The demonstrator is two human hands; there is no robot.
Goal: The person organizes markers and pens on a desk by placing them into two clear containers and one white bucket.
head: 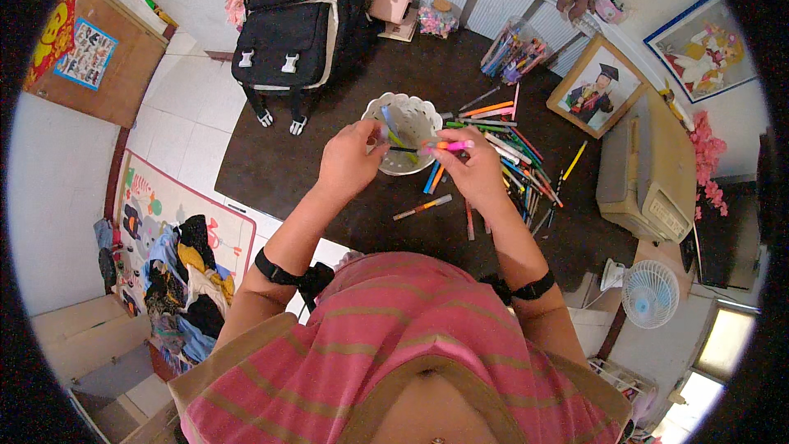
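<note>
My right hand (476,168) grips a bright pink and orange marker (453,145) over the right rim of a white plastic basket (372,110). A thin black pen (404,149) spans the gap between my hands, its left end at the fingertips of my left hand (350,157). Those fingertips are pinched together above the basket's left side. Inside the basket lean a blue pen (386,117) and a yellow-green one (394,137). To the right spreads a loose pile of coloured pens and markers (511,148), partly covered by my right hand. One orange and grey pen (423,207) lies nearer to me.
A black backpack (290,24) stands at the table's back left. Clear pen holders (515,52), a jar of small coloured pieces (437,18) and a framed photo (596,86) line the back. At right are a beige printer (644,166) and a small fan (650,293).
</note>
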